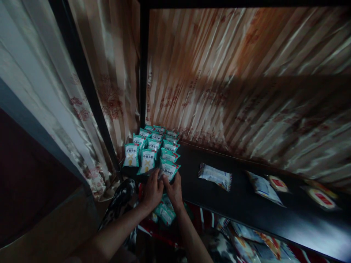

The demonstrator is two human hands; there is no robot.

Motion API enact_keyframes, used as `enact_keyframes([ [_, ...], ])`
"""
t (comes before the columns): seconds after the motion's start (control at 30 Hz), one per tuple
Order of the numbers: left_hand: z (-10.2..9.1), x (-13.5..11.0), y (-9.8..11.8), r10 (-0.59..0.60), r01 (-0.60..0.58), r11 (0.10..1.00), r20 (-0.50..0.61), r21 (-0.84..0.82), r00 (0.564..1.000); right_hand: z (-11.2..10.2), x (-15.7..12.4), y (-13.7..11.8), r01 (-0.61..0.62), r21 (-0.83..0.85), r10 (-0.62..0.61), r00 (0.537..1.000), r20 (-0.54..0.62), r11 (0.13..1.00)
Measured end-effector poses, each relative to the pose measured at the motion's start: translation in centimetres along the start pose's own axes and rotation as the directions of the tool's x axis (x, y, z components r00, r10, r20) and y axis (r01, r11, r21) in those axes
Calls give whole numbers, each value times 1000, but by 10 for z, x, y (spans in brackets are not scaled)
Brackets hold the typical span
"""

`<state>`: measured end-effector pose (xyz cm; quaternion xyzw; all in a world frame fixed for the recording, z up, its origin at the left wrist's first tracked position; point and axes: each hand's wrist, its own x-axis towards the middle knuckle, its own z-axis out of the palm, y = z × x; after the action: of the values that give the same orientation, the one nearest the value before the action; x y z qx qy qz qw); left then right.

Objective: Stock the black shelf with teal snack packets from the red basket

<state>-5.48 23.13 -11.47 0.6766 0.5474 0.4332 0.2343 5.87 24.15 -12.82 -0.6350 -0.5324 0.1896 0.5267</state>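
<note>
Several small teal and white snack packets stand in rows at the left end of a dark shelf. My left hand and my right hand meet at the shelf's front edge, side by side, fingers curled against the nearest teal packet. Just below my hands, more teal packets lie under the shelf edge.
A clear-wrapped white packet lies mid-shelf. Further right lie another pale packet and red-labelled packets. Striped curtains hang behind and to the left. More wrapped goods sit on a lower level.
</note>
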Motion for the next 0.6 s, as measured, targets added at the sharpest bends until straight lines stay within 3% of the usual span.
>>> enact_keyframes([
  [0.23, 9, 10, -10, -58, 59, 998, 47, -10, 997, 0, 4, -9, -67, 59, 62, 994, 85, 996],
  [0.6, 13, 22, -15, -41, 40, 999, 24, 35, 999, 8, 11, -12, -48, 37, 46, 998, 41, 998],
])
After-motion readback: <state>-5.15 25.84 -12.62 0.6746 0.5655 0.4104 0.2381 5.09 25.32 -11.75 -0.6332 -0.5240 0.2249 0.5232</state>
